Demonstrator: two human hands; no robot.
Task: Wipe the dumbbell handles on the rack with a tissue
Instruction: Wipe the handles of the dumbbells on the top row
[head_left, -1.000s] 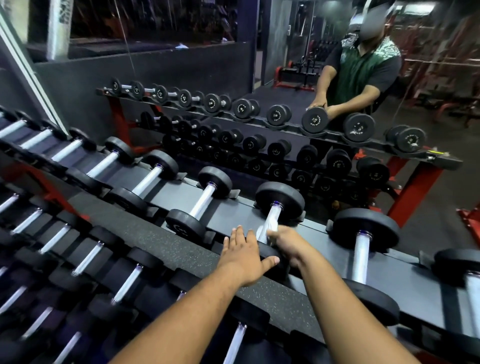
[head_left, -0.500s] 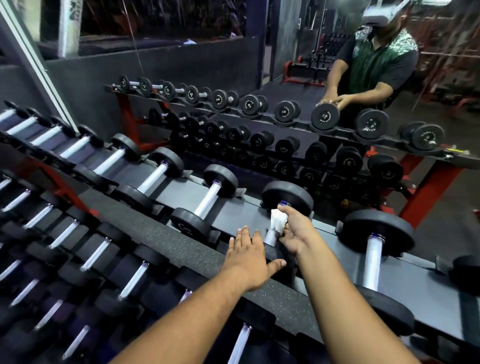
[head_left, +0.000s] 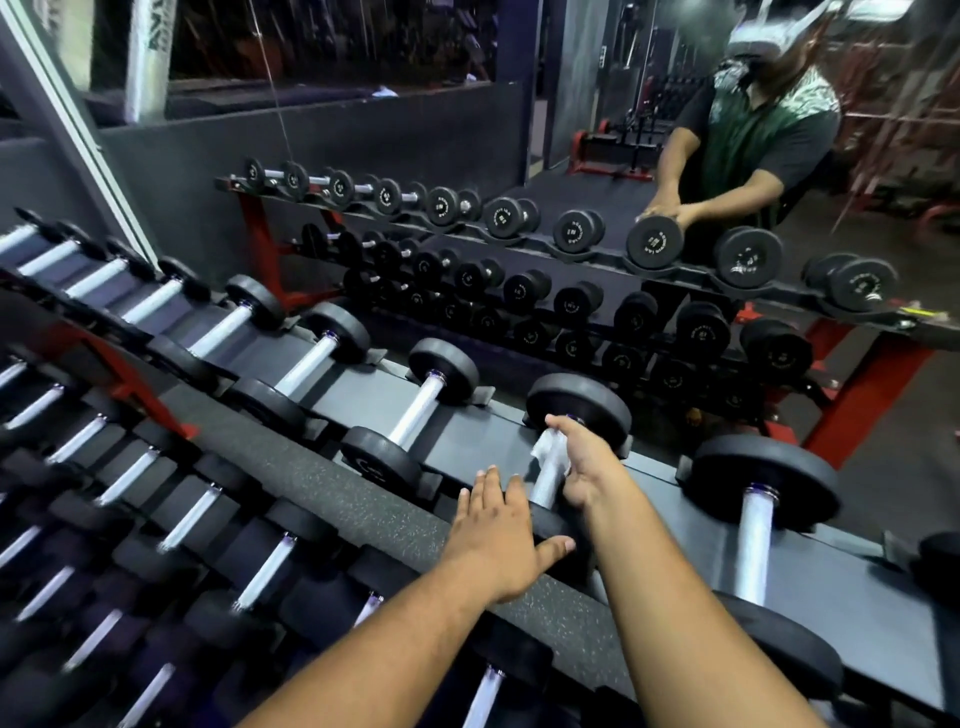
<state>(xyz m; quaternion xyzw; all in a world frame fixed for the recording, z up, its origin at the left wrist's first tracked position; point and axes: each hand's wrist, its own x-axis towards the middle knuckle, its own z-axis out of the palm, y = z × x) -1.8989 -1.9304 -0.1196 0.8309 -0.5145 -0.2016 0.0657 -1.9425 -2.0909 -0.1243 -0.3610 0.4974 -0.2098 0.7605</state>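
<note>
Right hand (head_left: 584, 465) clamps crumpled white tissue (head_left: 549, 451) around shiny metal handle (head_left: 545, 483) of dumbbell on top shelf of rack (head_left: 831, 587), near far round black weight (head_left: 579, 410). Left hand (head_left: 498, 535) flat, fingers straight, resting on speckled rubber edge (head_left: 332, 499).

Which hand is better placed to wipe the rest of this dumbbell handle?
The right hand: it already grips the tissue around the handle. The left hand rests flat on the near weight, without tissue.
</note>
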